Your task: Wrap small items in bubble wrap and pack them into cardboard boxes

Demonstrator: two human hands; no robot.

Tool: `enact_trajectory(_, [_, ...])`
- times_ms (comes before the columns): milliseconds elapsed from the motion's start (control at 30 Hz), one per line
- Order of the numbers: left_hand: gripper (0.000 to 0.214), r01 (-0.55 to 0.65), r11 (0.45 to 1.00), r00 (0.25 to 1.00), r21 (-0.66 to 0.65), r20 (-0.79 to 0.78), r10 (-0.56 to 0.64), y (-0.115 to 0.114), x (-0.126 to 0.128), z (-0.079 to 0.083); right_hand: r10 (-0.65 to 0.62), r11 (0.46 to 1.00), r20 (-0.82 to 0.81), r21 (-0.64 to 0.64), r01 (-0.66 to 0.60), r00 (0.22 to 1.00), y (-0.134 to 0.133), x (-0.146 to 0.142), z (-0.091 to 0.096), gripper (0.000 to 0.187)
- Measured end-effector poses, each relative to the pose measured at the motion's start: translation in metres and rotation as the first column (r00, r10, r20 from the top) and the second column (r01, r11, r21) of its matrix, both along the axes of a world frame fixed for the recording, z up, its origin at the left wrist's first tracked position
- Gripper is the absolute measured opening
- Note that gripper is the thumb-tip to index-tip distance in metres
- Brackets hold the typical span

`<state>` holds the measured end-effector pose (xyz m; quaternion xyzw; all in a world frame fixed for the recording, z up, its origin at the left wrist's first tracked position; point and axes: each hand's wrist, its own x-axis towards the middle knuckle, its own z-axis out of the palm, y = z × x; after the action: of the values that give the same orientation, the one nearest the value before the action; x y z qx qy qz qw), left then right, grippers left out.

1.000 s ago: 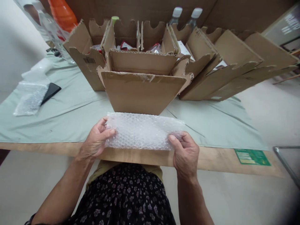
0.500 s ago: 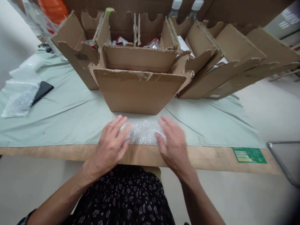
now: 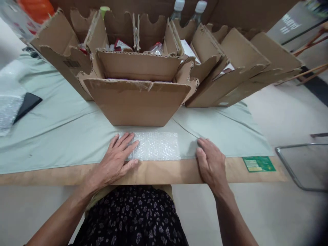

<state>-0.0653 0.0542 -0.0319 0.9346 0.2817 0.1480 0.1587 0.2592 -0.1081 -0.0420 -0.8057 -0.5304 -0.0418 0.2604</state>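
A flat piece of bubble wrap (image 3: 157, 147) lies along the front edge of the table, on the pale green cloth. My left hand (image 3: 118, 157) rests over its left end with the fingers spread. To the right of the bubble wrap and apart from it is my right hand (image 3: 211, 160), low over the table edge. Its fingers are loosely bent, the thumb stands off a little, and nothing shows in it. Just behind the bubble wrap stands an open cardboard box (image 3: 138, 106); a thin purple edge shows inside.
More open cardboard bins (image 3: 153, 32) stand in a row behind, several with packets inside. Sheets of bubble wrap (image 3: 10, 109) and a black flat object (image 3: 28, 106) lie at the left. A green card (image 3: 258, 164) is on the right table edge, near a metal frame (image 3: 289, 171).
My right hand has left the bubble wrap and moved right. My left hand stays on its left end, now flatter. The view has shifted slightly, and more of the bubble wrap shows.
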Motion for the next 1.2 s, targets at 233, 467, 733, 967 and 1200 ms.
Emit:
enact_trajectory(233, [0.036,-0.412,0.909,0.898,0.059,0.197,0.394,0.013,-0.007,0.003,0.198,0.974,-0.021,-0.107,-0.199,0.98,0.063,-0.025,0.012,0.043])
enact_trajectory(467, [0.01,-0.445,0.895,0.853,-0.039,0.284,0.437,0.003,0.008,-0.01,0.231,0.973,-0.261,0.092,-0.214,0.937,0.054,-0.039,0.015,0.014])
enact_trajectory(733, [0.07,-0.326,0.832,0.797,-0.449,0.342,0.497,-0.008,0.003,0.009,0.151,0.988,-0.597,0.111,-0.105,0.788,0.04,-0.043,0.023,0.06])
enact_trajectory(967, [0.036,-0.23,0.837,0.881,-0.496,0.26,0.396,-0.01,0.0,0.016,0.347,0.929,-0.518,0.077,-0.362,0.782,0.022,-0.034,0.014,0.029])
enact_trajectory(1200, [0.026,-0.067,0.994,0.926,-0.091,0.365,0.096,-0.025,0.002,0.038,0.508,0.86,-0.151,0.029,-0.51,0.848,0.021,-0.039,0.043,0.028])
